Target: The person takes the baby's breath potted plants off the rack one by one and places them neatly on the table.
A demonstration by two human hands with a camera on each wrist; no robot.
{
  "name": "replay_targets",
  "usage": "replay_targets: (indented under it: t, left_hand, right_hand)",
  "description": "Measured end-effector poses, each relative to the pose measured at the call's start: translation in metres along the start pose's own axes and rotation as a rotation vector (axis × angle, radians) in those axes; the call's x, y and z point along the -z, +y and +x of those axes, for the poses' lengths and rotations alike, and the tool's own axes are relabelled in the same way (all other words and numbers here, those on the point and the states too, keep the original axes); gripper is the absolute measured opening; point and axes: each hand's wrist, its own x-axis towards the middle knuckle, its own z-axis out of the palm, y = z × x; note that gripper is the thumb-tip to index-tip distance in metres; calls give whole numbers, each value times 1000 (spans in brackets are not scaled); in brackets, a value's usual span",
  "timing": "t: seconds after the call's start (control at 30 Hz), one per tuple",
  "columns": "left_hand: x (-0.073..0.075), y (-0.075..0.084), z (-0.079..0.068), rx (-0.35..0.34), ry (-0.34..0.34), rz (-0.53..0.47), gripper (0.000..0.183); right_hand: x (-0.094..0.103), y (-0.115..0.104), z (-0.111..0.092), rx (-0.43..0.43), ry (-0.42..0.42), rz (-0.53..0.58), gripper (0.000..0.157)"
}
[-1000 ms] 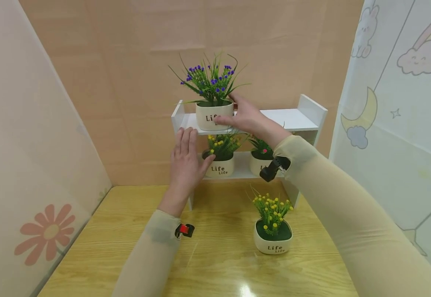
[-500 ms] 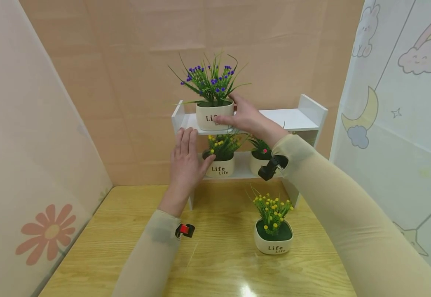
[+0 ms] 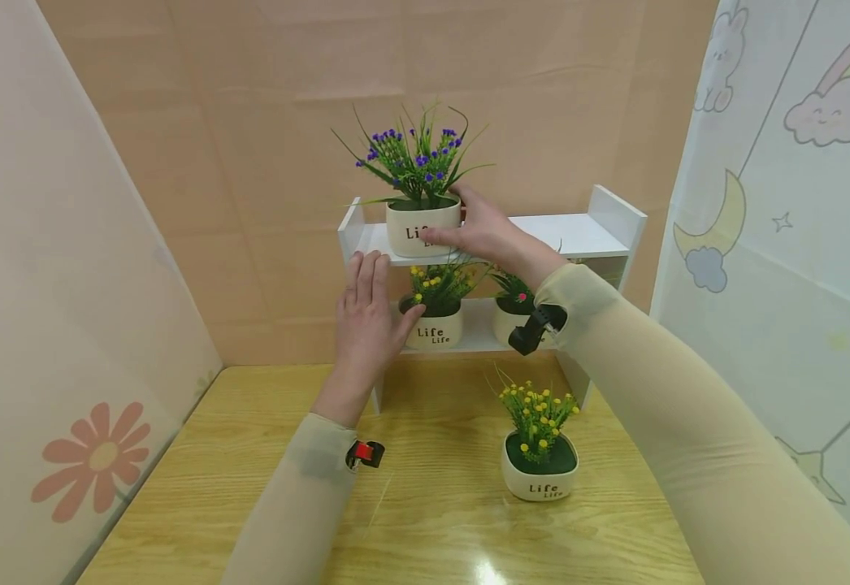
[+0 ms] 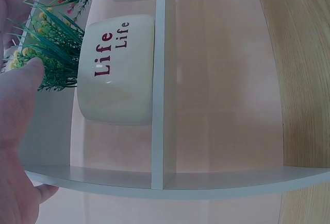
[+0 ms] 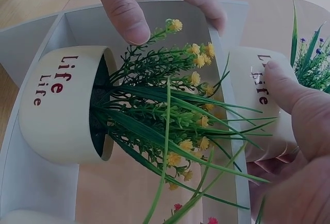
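My right hand [image 3: 487,231] grips a cream flowerpot [image 3: 403,218] of purple flowers, thumb across the printed "Life" front and fingers behind. The pot stands upright at the left of the top board of a white two-tier shelf [image 3: 564,231]. My left hand [image 3: 369,313] rests with straight fingers at the shelf's upper left corner. Its thumb [image 4: 32,72] reaches in front of the lower tier, near the yellow flowers. On that tier sit a yellow-flowered pot [image 4: 118,74] and, right of it, a pink-flowered pot [image 3: 507,323], partly hidden by my right wrist strap.
Another yellow-flowered pot [image 3: 540,479] stands on the wooden table [image 3: 249,487], in front of the shelf's right side. A peach cloth [image 3: 264,162] hangs behind the shelf. Printed panels [image 3: 769,276] close in the left and right sides.
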Motion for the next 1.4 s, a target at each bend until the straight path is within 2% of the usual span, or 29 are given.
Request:
replay_targets:
  t: [0.4, 0.7, 1.2, 1.4]
  left_hand:
    - [4, 4, -3, 1, 1, 7, 102]
    - [2, 5, -1, 0, 5, 0, 101]
    - [-5, -1, 3, -10, -2, -20, 101]
    - [-9, -5, 6, -11, 6, -37, 101]
  right_hand:
    - [0, -2, -3, 20, 1, 11, 104]
    - [0, -2, -5, 71, 30, 60, 88]
    - [5, -12, -11, 93, 70, 122, 85]
    - [13, -19, -17, 75, 102, 82, 88]
